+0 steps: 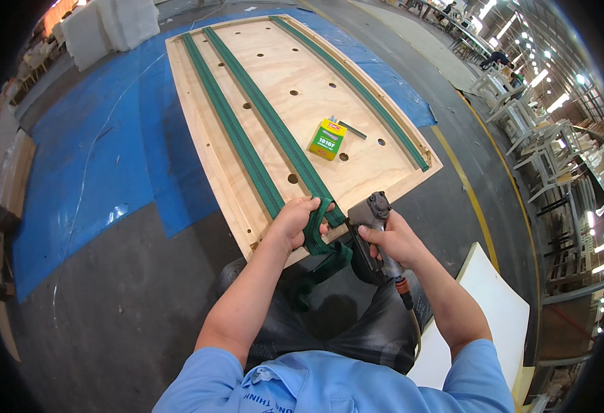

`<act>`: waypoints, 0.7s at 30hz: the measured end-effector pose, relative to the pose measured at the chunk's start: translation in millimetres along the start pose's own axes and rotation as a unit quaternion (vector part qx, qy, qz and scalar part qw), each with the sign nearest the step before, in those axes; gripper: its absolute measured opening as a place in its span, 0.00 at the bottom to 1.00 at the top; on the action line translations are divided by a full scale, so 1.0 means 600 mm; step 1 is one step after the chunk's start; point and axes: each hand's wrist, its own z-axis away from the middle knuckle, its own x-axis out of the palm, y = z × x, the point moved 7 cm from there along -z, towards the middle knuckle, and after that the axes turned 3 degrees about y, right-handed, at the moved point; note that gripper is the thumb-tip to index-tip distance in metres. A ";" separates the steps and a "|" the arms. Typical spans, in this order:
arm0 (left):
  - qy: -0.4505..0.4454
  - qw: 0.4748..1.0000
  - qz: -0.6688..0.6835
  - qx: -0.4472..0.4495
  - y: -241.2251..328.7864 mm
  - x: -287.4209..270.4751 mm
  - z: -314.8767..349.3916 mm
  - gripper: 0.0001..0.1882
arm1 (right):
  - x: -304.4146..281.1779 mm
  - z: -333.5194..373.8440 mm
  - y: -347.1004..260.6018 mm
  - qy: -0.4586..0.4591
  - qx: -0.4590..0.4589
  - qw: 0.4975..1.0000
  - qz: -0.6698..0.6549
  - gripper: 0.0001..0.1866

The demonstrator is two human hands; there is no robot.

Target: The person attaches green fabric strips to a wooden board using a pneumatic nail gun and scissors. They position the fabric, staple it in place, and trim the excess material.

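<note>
My left hand [293, 224] is closed on the loose end of a green webbing strap [315, 230] at the near edge of a wooden frame [227, 199]. The strap's slack loops and dangles below the edge. In my right hand [397, 241] is a pneumatic staple gun [372, 210], its nose at the near rail just right of the strap. An air hose [417, 337] trails down from its handle. Three green straps run lengthwise over the frame, two on the left and one [357, 72] along the right side. The staple gun hides part of the near rail.
A yellow-green box [327, 140] and a strip of staples [353, 130] lie on the plywood panel [284, 117], which has several round holes. Blue sheeting [109, 158] covers floor at left. A white board [484, 310] is at lower right, with chair frames [532, 148] beyond.
</note>
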 end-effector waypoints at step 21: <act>-0.053 0.998 -0.007 -0.013 -0.003 -0.008 -0.024 0.17 | 0.035 -0.008 0.001 0.000 0.015 1.000 -0.002 0.18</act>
